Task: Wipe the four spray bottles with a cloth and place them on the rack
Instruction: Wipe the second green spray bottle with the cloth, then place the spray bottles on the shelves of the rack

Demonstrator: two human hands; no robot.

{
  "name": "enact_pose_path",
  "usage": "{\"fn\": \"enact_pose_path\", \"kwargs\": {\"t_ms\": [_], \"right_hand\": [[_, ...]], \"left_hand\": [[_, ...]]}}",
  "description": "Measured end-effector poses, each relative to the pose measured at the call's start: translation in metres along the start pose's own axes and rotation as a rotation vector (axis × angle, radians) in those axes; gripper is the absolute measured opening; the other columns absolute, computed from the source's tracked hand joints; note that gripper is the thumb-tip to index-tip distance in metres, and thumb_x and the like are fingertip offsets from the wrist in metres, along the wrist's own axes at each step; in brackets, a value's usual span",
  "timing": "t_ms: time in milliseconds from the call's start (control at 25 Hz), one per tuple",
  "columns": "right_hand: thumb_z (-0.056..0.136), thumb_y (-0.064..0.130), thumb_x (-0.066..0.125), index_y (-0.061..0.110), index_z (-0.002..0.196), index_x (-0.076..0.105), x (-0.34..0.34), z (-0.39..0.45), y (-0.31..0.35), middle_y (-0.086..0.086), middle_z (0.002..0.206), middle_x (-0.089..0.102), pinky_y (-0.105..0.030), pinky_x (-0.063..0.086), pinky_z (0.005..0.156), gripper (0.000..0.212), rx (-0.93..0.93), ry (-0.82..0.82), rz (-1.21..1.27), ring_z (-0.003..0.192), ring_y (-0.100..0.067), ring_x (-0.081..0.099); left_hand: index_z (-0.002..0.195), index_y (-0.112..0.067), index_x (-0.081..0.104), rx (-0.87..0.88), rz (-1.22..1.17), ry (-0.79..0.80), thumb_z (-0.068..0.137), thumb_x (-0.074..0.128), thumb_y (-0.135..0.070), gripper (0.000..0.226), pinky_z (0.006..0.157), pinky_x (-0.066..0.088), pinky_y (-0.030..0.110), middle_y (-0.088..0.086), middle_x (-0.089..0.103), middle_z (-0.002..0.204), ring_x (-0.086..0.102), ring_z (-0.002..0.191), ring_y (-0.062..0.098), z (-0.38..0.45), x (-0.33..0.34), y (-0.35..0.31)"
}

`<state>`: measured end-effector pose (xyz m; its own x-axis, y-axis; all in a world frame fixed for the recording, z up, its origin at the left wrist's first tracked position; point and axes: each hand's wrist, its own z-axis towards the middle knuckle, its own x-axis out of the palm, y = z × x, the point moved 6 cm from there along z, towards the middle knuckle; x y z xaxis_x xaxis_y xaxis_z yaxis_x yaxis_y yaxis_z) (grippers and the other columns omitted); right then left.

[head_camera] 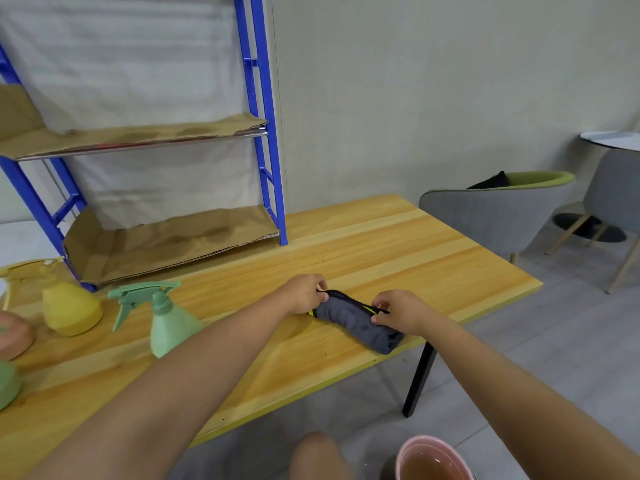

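Note:
A folded dark grey cloth (356,325) with a yellow-green trim lies near the right front edge of the wooden table (398,251). My left hand (306,292) pinches its far left end, and my right hand (401,311) pinches its right edge. A mint green spray bottle (169,323) stands left of my left forearm. A yellow spray bottle (69,306) stands further left. Parts of a pink bottle (14,334) and another green bottle (7,382) show at the left frame edge. The blue rack (266,161) with cardboard-lined shelves stands on the table's back left.
A grey chair (485,220) and a green chair (540,180) stand beyond the table's right end. A pink bucket (433,459) holding water sits on the floor near my knee (318,455). A small round table (613,140) is at the far right.

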<state>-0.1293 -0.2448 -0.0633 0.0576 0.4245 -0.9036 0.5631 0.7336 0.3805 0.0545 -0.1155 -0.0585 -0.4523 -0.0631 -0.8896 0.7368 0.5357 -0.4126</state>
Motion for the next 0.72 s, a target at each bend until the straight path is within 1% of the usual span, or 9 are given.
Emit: {"fn": "enact_pose_path", "kwargs": {"t_ms": [80,160,240,360,440,520,600,680,720], "right_hand": [[0.089,0.048,0.066,0.025,0.133,0.057,-0.004,-0.004,0.003,-0.003,0.134,0.056,-0.038,0.048,0.096,0.05,-0.008,-0.042,-0.118,0.122,-0.025,0.051],[0.091,0.047,0.064,0.027,0.134,0.056,-0.011,-0.009,0.01,-0.001,0.137,0.054,-0.04,0.045,0.1,0.048,-0.011,-0.073,-0.152,0.127,-0.024,0.046],[0.093,0.044,0.062,0.025,0.132,0.059,-0.017,-0.012,0.03,-0.001,0.138,0.055,-0.039,0.045,0.102,0.043,-0.047,-0.127,-0.127,0.129,-0.023,0.047],[0.094,0.039,0.062,0.022,0.127,0.063,-0.022,-0.015,0.085,0.0,0.135,0.06,-0.037,0.046,0.101,0.037,-0.172,-0.191,-0.096,0.125,-0.021,0.053],[0.093,0.038,0.063,0.021,0.125,0.065,-0.018,-0.017,0.133,0.0,0.13,0.062,-0.034,0.047,0.098,0.036,-0.252,-0.208,-0.07,0.119,-0.02,0.056],[0.092,0.037,0.065,0.022,0.123,0.066,-0.014,-0.021,0.178,0.001,0.125,0.065,-0.029,0.047,0.091,0.034,-0.303,-0.215,-0.012,0.11,-0.019,0.059],[0.091,0.037,0.066,0.022,0.12,0.067,-0.007,-0.028,0.231,0.002,0.118,0.067,-0.025,0.045,0.083,0.033,-0.379,-0.229,0.038,0.101,-0.016,0.061],[0.091,0.033,0.066,0.021,0.121,0.067,0.001,-0.036,0.282,0.002,0.108,0.069,-0.023,0.042,0.077,0.032,-0.467,-0.228,0.079,0.093,-0.014,0.061],[0.091,0.031,0.066,0.019,0.122,0.067,0.004,-0.04,0.305,0.001,0.102,0.07,-0.023,0.041,0.076,0.033,-0.502,-0.233,0.096,0.091,-0.015,0.062]], "left_hand": [[0.137,-0.019,0.053,-0.09,-0.006,-0.024,0.099,0.055,-0.046,0.046,0.101,0.046,0.038,0.009,0.059,0.136,0.055,0.123,0.032,0.0,0.008,0.012],[0.14,-0.022,0.05,-0.114,0.044,-0.08,0.097,0.054,-0.054,0.054,0.104,0.044,0.043,0.008,0.054,0.139,0.049,0.128,0.034,-0.01,0.004,0.014],[0.141,-0.025,0.05,-0.057,0.144,-0.166,0.097,0.053,-0.053,0.052,0.102,0.044,0.044,0.007,0.052,0.141,0.045,0.131,0.033,-0.031,-0.01,0.009],[0.143,-0.024,0.046,0.03,0.274,-0.288,0.098,0.053,-0.043,0.05,0.106,0.042,0.045,0.006,0.052,0.142,0.043,0.133,0.031,-0.079,-0.036,0.007],[0.14,-0.023,0.05,0.064,0.371,-0.372,0.099,0.05,-0.038,0.043,0.106,0.041,0.044,0.005,0.055,0.138,0.044,0.132,0.03,-0.12,-0.053,0.016],[0.132,-0.021,0.057,0.094,0.479,-0.434,0.101,0.047,-0.036,0.036,0.105,0.039,0.042,0.004,0.058,0.132,0.046,0.129,0.028,-0.159,-0.068,0.028],[0.124,-0.02,0.061,0.107,0.567,-0.538,0.101,0.046,-0.034,0.031,0.102,0.038,0.041,0.003,0.062,0.125,0.049,0.124,0.027,-0.204,-0.089,0.048],[0.119,-0.019,0.064,0.08,0.613,-0.635,0.1,0.047,-0.032,0.028,0.098,0.04,0.039,0.001,0.064,0.118,0.053,0.119,0.027,-0.242,-0.114,0.073],[0.117,-0.019,0.064,0.046,0.616,-0.667,0.1,0.047,-0.03,0.027,0.096,0.041,0.039,0.001,0.064,0.116,0.054,0.117,0.026,-0.258,-0.125,0.087]]}}
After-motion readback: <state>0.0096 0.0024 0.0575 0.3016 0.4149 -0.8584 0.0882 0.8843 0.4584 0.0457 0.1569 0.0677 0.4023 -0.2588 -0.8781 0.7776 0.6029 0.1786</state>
